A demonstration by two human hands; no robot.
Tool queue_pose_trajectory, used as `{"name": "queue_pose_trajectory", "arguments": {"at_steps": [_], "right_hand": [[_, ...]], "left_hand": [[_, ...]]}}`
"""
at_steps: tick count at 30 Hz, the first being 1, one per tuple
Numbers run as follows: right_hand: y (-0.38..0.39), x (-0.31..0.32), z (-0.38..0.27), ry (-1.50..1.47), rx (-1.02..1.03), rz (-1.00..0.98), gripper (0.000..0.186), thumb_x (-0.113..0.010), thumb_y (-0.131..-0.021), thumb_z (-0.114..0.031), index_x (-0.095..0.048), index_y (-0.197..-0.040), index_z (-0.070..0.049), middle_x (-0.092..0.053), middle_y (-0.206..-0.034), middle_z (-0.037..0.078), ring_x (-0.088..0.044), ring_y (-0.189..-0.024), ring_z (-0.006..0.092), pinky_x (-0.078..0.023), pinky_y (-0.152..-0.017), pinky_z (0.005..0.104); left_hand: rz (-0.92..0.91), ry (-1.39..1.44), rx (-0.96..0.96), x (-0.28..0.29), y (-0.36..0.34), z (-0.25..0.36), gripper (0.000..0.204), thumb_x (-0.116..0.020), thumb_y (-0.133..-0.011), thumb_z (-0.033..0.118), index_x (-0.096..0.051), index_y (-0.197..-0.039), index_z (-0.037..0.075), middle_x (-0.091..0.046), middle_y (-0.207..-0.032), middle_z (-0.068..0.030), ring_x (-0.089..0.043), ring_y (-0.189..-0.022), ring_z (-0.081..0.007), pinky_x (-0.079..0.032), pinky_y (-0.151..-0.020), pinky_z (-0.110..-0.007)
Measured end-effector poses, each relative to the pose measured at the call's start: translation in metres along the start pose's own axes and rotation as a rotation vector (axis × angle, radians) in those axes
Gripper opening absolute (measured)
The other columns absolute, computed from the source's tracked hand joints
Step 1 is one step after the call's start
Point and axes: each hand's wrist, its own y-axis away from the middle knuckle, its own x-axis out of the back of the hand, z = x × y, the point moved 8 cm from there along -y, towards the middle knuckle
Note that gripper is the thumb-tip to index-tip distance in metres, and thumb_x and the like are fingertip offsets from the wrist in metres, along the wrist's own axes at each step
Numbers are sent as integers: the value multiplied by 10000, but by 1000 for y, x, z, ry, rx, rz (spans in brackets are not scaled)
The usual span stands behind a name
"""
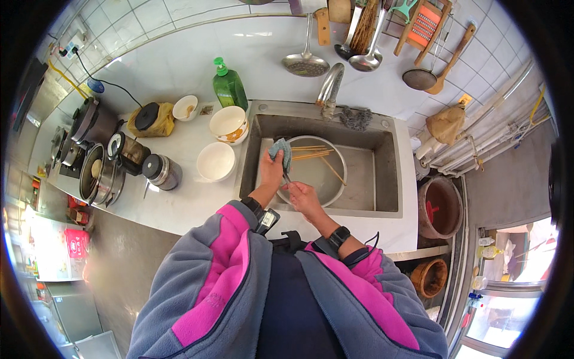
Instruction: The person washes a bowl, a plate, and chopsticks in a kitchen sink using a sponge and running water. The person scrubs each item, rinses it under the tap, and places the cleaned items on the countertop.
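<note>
Over the left side of the sink, my left hand (272, 169) is closed around a grey-green dishcloth (280, 152). My right hand (305, 198), just nearer and to the right, pinches the end of a slim metal utensil (286, 178). The utensil's other end runs up toward the cloth and is hidden, so its kind does not show. Beneath both hands a round metal basin (335, 163) sits in the sink (387, 170). Several wooden chopsticks (311, 154) lie in the basin, one of them slanting toward its right side.
Left of the sink stand a white bowl (216, 161), patterned bowls (228, 124) and a green pump bottle (229, 85). A faucet (330, 84) rises behind the sink beside a dark scrubber (355, 118). Jars and pots (101, 173) crowd the far left. Ladles (366, 61) hang above.
</note>
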Motion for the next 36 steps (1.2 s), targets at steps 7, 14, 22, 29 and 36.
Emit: {"name": "queue_pose_trajectory", "arguments": {"at_steps": [7, 14, 22, 29, 36], "right_hand": [[-3, 2, 1, 78, 60, 40, 283, -481, -951, -245, -630, -912, -7, -422, -556, -46, -349, -482, 42, -271, -440, 212], [-9, 11, 10, 96, 116, 143, 283, -476, -952, -256, -608, -874, -19, -415, -551, -50, -340, -463, 44, -260, -422, 214], [-5, 12, 8, 64, 126, 147, 275, -469, -957, -266, -608, -926, -31, -401, -554, -56, -337, -462, 42, -249, -415, 205], [-2, -8, -4, 115, 141, 14, 293, -460, -964, -266, -625, -977, -24, -426, -582, -57, -349, -490, 36, -274, -450, 202], [-7, -4, -3, 169, 150, 27, 288, -469, -959, -262, -633, -966, -26, -431, -573, -60, -363, -493, 37, -289, -454, 208]], "left_hand": [[158, -186, 28, 15, 11, 2, 427, -413, -968, 368, -578, -954, -26, -638, -822, -166, -630, -715, -221, -504, -634, -334], [-70, 599, 287, -28, 44, -6, 205, -350, -972, 99, -445, -1128, 8, -587, -1067, -158, -613, -914, -268, -554, -742, -358], [-116, 421, 222, -26, 48, 12, 195, -423, -929, 25, -398, -1123, 27, -586, -991, -133, -623, -803, -219, -550, -618, -322], [90, 17, 133, 11, 19, 31, 332, -470, -953, 306, -565, -840, 8, -602, -668, -74, -589, -549, -166, -507, -483, -285], [-24, 267, 349, -3, 40, 10, 290, -427, -970, 297, -536, -990, 28, -635, -763, -101, -618, -641, -193, -516, -528, -321]]}}
